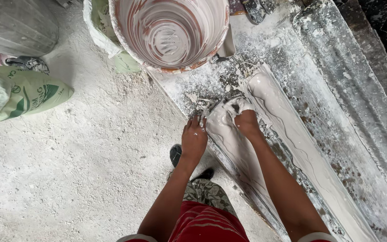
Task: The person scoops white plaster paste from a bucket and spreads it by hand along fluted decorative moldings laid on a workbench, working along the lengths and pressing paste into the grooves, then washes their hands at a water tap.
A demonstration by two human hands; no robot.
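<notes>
**Both hands in wet plaster at the end of a long mould**

The person stood over a long, narrow trough-shaped mould filled with wet pale-grey plaster point(292, 134), which lay diagonally on a plaster-crusted grey workbench point(337, 67). The right hand point(246, 120) was pressed into the plaster at the mould's near-left end, fingers curled and coated white, clenched around a lump of the wet mix. The left hand point(194, 138) rested on the mould's outer edge just beside the right hand, fingers spread and pointing away from the body, flecked with white; it lay flat, gripping nothing that I could see.

Beyond the hands, a large round bucket, white-smeared with reddish streaks inside point(171, 31), sat at the bench's end, close to the mould's tip. A small dark tool point(220, 57) lay by the bucket's rim, too caked to identify. Left of the bucket stood a pale green-and-white sack point(101, 27). Farther left, on the dusty white concrete floor point(68, 170), lay a second green-printed white sack point(23, 94) and a grey cylindrical container point(16, 24), well apart from the hands.

The person wore red shorts point(202, 224) and dark sandals point(175, 154), one foot set just below the left hand.
</notes>
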